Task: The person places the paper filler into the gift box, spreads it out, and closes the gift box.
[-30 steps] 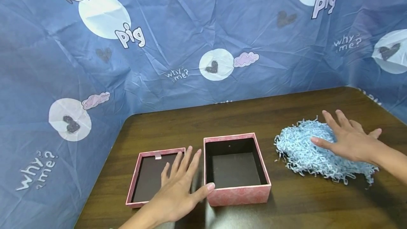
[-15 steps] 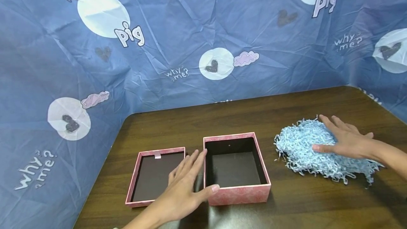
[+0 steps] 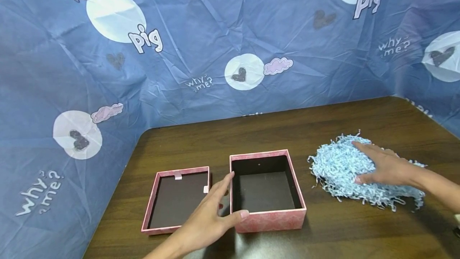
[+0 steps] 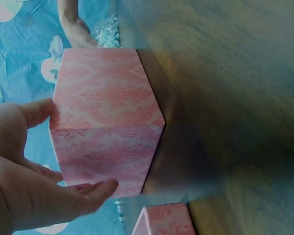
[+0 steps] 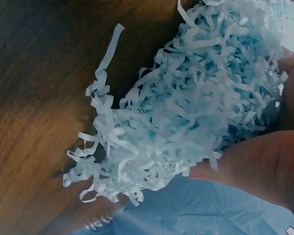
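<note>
A pink patterned box (image 3: pixel 269 221) with a black inside stands uncovered at the middle of the table. My left hand (image 3: pixel 206 219) is at its near left corner, thumb by the front rim and fingers stretched along the left side. In the left wrist view, fingertips (image 4: pixel 105 191) lie close beside the box's patterned wall (image 4: pixel 105 93). To the right, my right hand (image 3: pixel 389 169) reaches down into a heap of light blue shredded paper (image 3: pixel 339 165). The right wrist view has the shredded paper (image 5: pixel 186 107) between thumb and fingers; the fingertips are mostly hidden.
The matching shallow pink lid (image 3: pixel 176 203) lies inside up, left of the box and partly behind my left forearm. The brown wooden table (image 3: pixel 230 137) ends at a blue printed cloth (image 3: pixel 201 31) behind. Loose paper strands stick out around the heap.
My right hand has lowered into the shredded paper, its fingers drawing in, and the heap has shifted slightly. The left hand has moved a little right, closer against the box.
</note>
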`<state>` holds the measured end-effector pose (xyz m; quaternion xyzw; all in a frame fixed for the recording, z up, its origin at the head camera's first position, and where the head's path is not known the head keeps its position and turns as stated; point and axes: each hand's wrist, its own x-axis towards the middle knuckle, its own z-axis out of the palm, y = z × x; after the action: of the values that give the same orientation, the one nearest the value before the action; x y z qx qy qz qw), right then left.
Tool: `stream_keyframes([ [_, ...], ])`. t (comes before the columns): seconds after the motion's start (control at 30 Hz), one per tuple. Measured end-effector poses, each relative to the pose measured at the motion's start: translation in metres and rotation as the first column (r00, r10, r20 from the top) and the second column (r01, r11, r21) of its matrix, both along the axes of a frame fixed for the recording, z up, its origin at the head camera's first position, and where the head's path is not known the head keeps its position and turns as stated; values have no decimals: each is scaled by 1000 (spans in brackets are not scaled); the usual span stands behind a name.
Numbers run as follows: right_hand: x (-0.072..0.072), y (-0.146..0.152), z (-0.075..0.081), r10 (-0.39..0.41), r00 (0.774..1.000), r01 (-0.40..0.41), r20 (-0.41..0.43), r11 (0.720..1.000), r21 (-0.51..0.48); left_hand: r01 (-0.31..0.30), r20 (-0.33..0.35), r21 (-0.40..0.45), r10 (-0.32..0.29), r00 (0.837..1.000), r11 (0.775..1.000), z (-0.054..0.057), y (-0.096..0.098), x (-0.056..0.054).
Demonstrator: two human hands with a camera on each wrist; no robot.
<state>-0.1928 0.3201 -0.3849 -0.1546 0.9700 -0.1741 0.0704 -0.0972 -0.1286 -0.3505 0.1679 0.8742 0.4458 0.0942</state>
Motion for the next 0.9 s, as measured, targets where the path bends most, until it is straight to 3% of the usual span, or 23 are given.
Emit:
stream_keyframes([
  [0.27,-2,0,-1,-21,999,21,-24,1000,-5,-41,130,217,13,991,975,-3,2,-2],
  [0.57,-3,1,-2,-5,993,4,-121,1000,-7,-61,147,234,27,989,970,-3,3,-2],
  [0.9,-6,6,6,-43,990,37,-137,998,-41,-77,161,238,39,986,968,-4,3,-1],
])
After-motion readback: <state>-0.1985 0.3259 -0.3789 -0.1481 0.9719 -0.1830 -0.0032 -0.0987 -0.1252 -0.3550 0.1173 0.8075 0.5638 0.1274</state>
